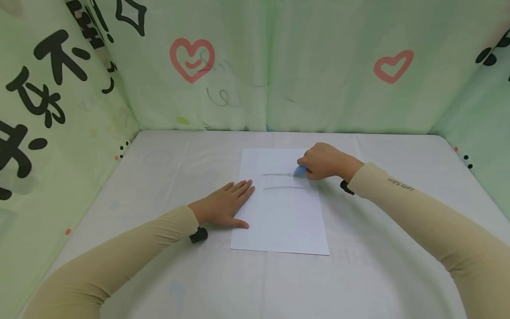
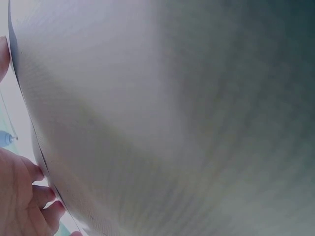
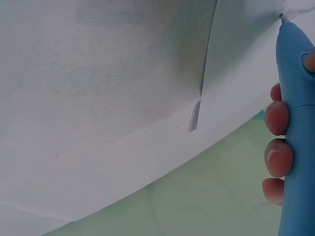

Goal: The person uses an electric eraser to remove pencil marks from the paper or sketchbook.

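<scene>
Blue pen-shaped tool [image 1: 300, 171] sat just right of center in head view, gripped in right hand [image 1: 324, 161]. Tip was at right end of upper gray line [image 1: 276, 174] on white paper [image 1: 279, 226]; lower gray line [image 1: 283, 188] ran below. Paper lay mid-frame on table [image 1: 370, 274]. Left hand [image 1: 224, 204] rested flat at paper's left edge, fingers extended, thumb spread.

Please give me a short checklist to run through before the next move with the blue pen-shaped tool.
1. White paper lying flat: ok, by the head view.
2. Left hand steadying it: ok, resting across its left edge.
3. Right hand gripping the blue pen-shaped tool: ok.
4. Tip at the upper line: ok.
5. Lower line uncovered by the hands: ok.
6. Tool switched on: cannot tell.
</scene>
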The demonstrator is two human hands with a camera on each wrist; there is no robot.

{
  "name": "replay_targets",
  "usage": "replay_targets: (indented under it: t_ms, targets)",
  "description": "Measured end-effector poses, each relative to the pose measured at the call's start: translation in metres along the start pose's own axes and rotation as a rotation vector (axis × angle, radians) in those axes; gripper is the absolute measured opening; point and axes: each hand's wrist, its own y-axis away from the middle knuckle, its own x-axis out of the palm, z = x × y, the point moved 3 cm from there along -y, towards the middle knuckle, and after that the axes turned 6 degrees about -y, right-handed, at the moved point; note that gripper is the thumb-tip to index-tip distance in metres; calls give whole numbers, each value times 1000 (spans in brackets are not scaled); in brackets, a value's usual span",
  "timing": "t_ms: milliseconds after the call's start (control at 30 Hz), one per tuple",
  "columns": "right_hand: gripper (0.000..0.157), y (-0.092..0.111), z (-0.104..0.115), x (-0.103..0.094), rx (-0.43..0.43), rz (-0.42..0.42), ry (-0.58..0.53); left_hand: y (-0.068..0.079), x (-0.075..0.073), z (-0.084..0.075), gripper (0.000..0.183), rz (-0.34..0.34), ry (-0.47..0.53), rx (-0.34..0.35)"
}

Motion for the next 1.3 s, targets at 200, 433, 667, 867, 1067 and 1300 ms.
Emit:
replay_targets:
  t_ms: [200,433,667,867,1067,1300]
  targets:
    - [14,-2,-1,1,-10,-25,12,-1,0,-1,101,8,5,7]
    - [13,-2,0,-2,-6,-9,10,-1,0,-1,101,11,8,2]
    - [15,-4,3,-3,-16,-25,12,-1,1,-1,101,11,10,-4]
    - [14,-6,5,-4,-33,-42,18,-1,1,0,101,13,13,-11]
    - [13,-9,3,-1,-25,-30,26,-1,1,0,101,11,7,-8]
    - [14,-10,6,-2,-30,-31,39,-1,1,1,102,27,3,-19]
